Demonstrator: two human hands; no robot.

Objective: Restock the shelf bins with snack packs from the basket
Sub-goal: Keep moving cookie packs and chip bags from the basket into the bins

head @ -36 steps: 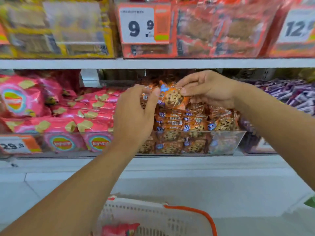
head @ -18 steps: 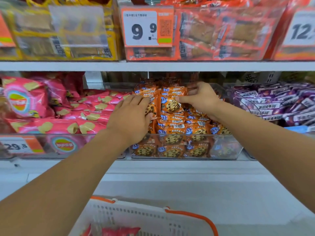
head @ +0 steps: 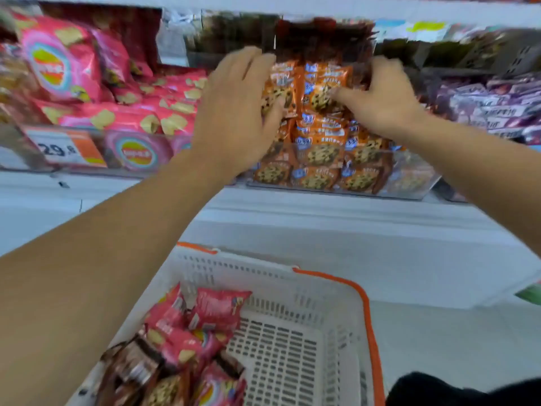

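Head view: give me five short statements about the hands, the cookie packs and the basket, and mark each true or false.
1. Both hands are at the orange cookie packs in the clear bin. True.
2. The left hand is down inside the basket. False: it is up at the shelf, on the left side of the cookie stack.
3. The basket holds pink snack packs. True.
4. The basket's rim is blue. False: it is orange on a white body.
5. The right hand rests on the purple packs. False: its fingers touch the cookie packs; the purple packs lie further right.
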